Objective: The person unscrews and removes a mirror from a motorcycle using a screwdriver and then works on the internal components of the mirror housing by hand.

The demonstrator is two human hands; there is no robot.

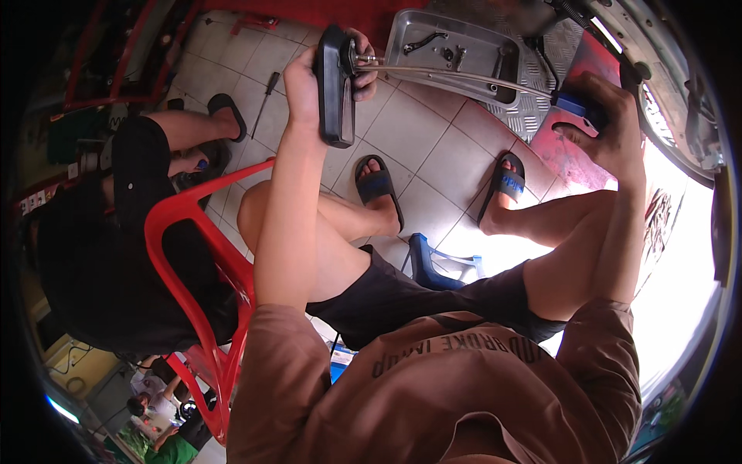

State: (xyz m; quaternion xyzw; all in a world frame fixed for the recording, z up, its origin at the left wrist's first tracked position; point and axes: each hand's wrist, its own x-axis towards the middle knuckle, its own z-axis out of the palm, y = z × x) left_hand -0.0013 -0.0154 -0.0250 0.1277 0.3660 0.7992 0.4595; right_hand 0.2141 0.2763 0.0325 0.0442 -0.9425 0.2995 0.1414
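Note:
Near the top centre, my left hand point(300, 93) grips a black rectangular housing point(334, 97), apparently a mirror, held upright with fingertips around its right side. A thin metal rod point(456, 76) runs from it to the right. At that end, my right hand point(614, 127) is curled around a blue-and-black piece point(573, 107), whose shape is partly hidden by my fingers. Behind the rod, a steel tray point(406, 23) holds a black lever point(425, 40) and several small metal parts.
A screwdriver point(266, 104) lies on the tiled floor. Another person point(116, 232) sits beside me at left, behind a red plastic chair point(182, 209). A blue plastic piece point(425, 267) is between my legs. More people point(158, 387) are at lower left. A machine frame point(665, 85) edges the upper right.

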